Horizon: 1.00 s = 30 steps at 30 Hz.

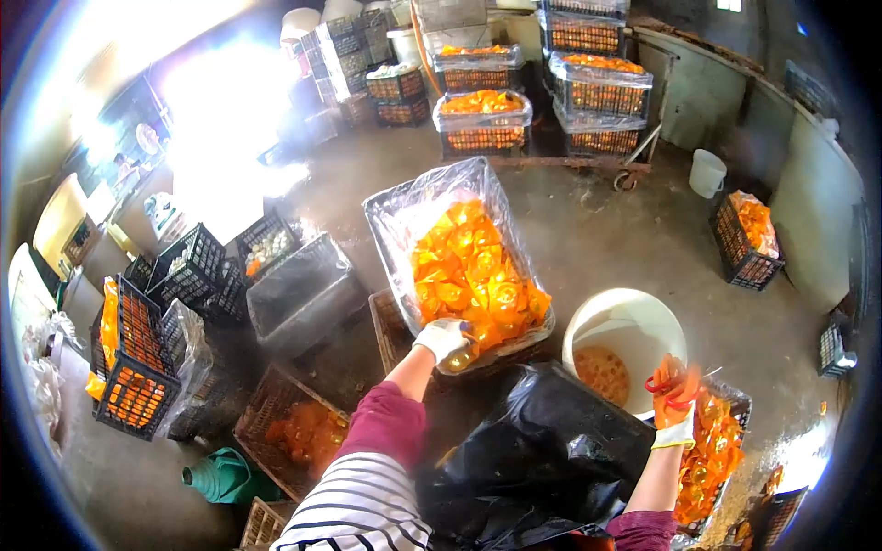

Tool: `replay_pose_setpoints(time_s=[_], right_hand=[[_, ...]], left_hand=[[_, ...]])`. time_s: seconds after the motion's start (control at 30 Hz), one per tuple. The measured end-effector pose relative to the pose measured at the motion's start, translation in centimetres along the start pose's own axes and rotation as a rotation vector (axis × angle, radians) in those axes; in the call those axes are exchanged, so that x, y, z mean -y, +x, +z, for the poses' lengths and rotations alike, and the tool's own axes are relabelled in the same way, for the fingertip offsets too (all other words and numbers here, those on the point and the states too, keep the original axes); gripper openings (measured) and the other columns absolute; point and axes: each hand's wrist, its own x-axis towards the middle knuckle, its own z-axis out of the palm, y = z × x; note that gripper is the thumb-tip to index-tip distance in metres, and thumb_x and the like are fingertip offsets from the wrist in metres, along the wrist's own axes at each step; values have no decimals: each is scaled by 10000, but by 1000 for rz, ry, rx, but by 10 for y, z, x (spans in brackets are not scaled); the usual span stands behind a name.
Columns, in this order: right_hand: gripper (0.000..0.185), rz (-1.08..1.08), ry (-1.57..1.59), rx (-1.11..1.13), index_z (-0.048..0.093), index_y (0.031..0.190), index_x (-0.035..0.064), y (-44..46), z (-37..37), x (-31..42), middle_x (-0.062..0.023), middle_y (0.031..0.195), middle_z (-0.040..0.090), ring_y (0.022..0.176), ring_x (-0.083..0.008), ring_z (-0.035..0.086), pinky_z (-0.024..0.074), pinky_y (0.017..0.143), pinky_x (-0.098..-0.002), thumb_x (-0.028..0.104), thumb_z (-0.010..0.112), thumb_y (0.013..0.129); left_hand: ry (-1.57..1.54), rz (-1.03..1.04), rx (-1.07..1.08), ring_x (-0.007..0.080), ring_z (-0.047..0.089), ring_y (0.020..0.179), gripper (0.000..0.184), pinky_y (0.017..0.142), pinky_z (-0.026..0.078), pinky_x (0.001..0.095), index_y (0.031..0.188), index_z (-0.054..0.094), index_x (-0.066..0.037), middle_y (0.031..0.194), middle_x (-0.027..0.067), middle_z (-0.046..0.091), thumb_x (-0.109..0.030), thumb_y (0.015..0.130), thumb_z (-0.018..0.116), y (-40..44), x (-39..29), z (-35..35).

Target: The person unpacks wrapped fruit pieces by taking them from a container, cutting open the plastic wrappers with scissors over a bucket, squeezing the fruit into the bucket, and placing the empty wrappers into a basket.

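My left hand (445,341), in a white glove, reaches into the near edge of a crate lined with clear plastic (381,216). Its fingers press against the shiny orange bags (473,257) heaped there; what they hold is hidden. My right hand (677,404), in an orange and white glove, is closed around red-handled scissors (663,390). It is above the right rim of a white bucket (675,317), which has brownish-orange liquid or foam inside. Below and right of that hand is another crate of orange bags (709,459). Black plastic (551,459) lies between my arms.
Filled crates (602,96) are stacked on a cart at the back. A plastic-lined crate (303,289) and a brown crate (276,413) stand left, near a green roll (225,476). A small white bucket (707,173) and a crate (746,239) are at the right.
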Motion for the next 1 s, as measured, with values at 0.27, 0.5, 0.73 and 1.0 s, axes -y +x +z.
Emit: replay_pose_setpoints(time_s=[0.27,0.5,0.73,1.0], right_hand=[[412,19,-5,12,560,1098,38,5,-15,-4,-149,1117,637,981,-247,633,516,816,-336,413,579,930],[389,109,-28,146,543,1104,50,32,-58,-10,-134,1069,641,1013,-274,626,518,800,-374,402,551,939],[425,98,-123,77,499,1166,37,14,-20,-13,-293,1152,594,965,-349,640,524,801,-407,382,579,930],[449,116,-485,7,501,1243,-12,0,8,-6,-278,1166,602,1045,-338,622,497,912,-403,354,479,984]], left_hand=[[-18,-25,-171,337,599,1076,510,909,465,423,1164,625,-106,1162,169,632,-481,818,621,18,11,56],[-906,-139,-148,249,653,975,443,825,506,379,1090,648,-87,1023,112,693,-411,799,729,39,32,67],[-1830,-52,-147,206,616,1054,431,825,512,355,1332,522,-120,1306,27,570,-259,929,582,24,-70,-10],[-1170,361,-632,209,630,775,430,695,507,313,1256,554,-41,902,93,666,-191,868,662,98,-153,11]])
